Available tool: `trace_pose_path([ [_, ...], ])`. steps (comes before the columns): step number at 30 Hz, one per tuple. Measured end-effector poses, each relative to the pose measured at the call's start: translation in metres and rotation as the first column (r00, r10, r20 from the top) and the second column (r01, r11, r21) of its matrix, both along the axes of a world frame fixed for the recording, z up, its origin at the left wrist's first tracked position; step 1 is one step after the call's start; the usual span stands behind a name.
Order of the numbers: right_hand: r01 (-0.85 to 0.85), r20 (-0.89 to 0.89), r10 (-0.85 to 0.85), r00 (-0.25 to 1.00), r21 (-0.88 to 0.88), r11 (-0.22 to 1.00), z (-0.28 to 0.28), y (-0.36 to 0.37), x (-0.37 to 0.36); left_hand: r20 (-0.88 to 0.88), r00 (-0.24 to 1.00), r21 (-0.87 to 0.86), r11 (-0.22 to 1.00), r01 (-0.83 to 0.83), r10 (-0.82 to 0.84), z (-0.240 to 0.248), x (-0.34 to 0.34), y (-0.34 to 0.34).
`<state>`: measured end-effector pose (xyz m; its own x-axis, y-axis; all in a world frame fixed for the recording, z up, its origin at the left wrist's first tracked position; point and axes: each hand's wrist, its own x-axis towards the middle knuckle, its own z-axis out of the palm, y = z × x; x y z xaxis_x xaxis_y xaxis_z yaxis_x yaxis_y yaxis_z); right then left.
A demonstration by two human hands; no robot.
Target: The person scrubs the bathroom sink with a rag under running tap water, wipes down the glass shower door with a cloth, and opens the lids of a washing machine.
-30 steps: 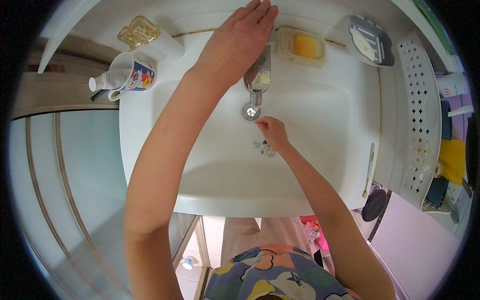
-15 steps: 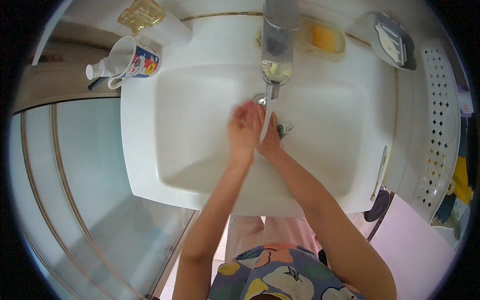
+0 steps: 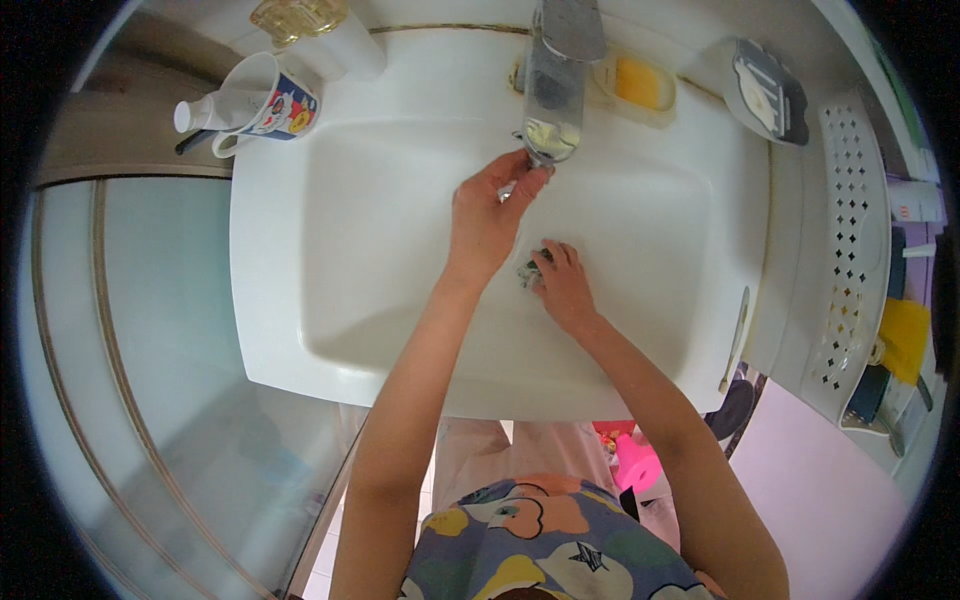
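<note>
My left hand (image 3: 490, 212) reaches up to the faucet (image 3: 556, 100), its thumb and fingers pinched round the tip of the spout. Below and to the right, my right hand (image 3: 568, 285) rests low in the white sink (image 3: 400, 220) with fingers curled over a small crumpled green-and-white thing (image 3: 528, 272). Part of that thing is hidden under the fingers, and its kind cannot be made out. The metal drain fitting (image 3: 506, 193) shows partly behind my left hand. No clear stream of water is visible below the spout.
A printed mug (image 3: 285, 108) holding a white-capped tube stands at the back left beside a bottle with a gold cap (image 3: 300, 18). An orange soap in a dish (image 3: 640, 82) sits behind right. A grey soap holder (image 3: 768, 95) and perforated white rack (image 3: 840, 240) line the right.
My hands were together under running water; now they are apart. The left has moved up to the spout, and the right has come onto the crumpled thing. The stream no longer shows.
</note>
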<state>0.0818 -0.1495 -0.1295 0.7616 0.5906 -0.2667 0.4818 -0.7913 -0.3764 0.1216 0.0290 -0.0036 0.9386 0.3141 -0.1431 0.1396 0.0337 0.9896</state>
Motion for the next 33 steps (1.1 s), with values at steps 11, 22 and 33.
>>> trace_pose_path([
  [11, 0.844, -0.704, -0.466, 0.536, 0.429, 0.323, 0.031, 0.075, 0.048, -0.453, 0.857, -0.342, 0.839, -0.423, 0.246, -0.100, -0.022, -0.028],
  [22, 0.610, -0.166, -0.588, 0.792, 0.252, 0.751, 0.018, 0.081, 0.073, -0.367, 0.925, -0.894, 0.238, -0.379, 0.093, -0.127, -0.031, -0.038],
  [33, 0.578, -0.149, -0.573, 0.806, 0.410, 0.706, -0.046, 0.079, 0.051, -0.522, 0.779, -0.339, 0.753, -0.563, 0.347, -0.128, -0.067, 0.005],
])
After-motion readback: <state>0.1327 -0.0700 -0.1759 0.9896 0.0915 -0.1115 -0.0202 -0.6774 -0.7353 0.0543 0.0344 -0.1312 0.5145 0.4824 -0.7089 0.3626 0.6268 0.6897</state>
